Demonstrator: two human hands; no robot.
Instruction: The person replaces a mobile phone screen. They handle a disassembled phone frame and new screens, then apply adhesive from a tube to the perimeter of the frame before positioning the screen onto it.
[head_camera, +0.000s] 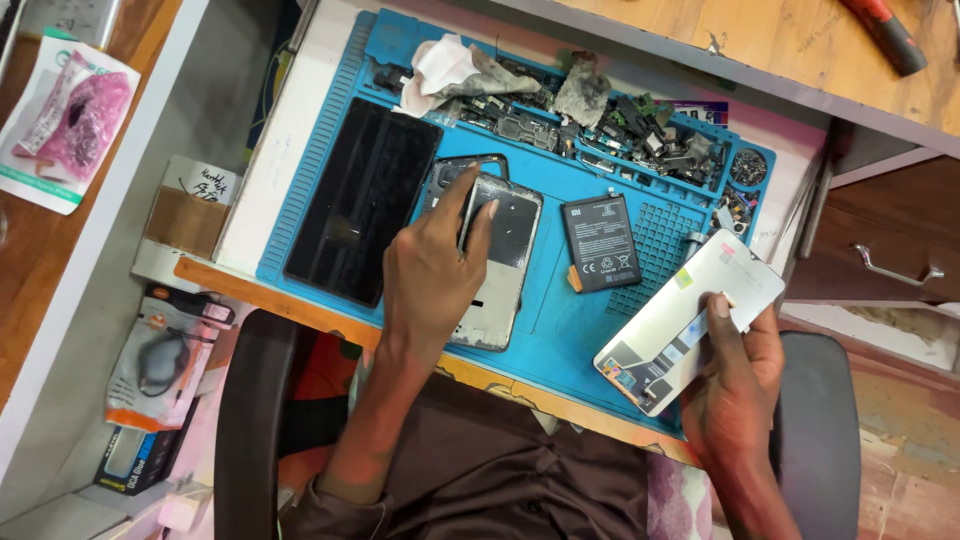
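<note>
Blue mat (560, 330) (cluttered): battery (601, 243) between hands.

Black phone screen (360, 205) lies flat on blue mat, left side, dark/off. White screen panel (690, 320) held tilted at mat's right edge. Black battery (600, 243) w/ white-print label, mid mat. Clear bag w/ pink contents on white-green card (65, 120), top left. Orange-grey blister pack (160, 365) and black box (135, 462), lower left. Brown cardboard box w/ white label (190, 210) left of desk.
</note>
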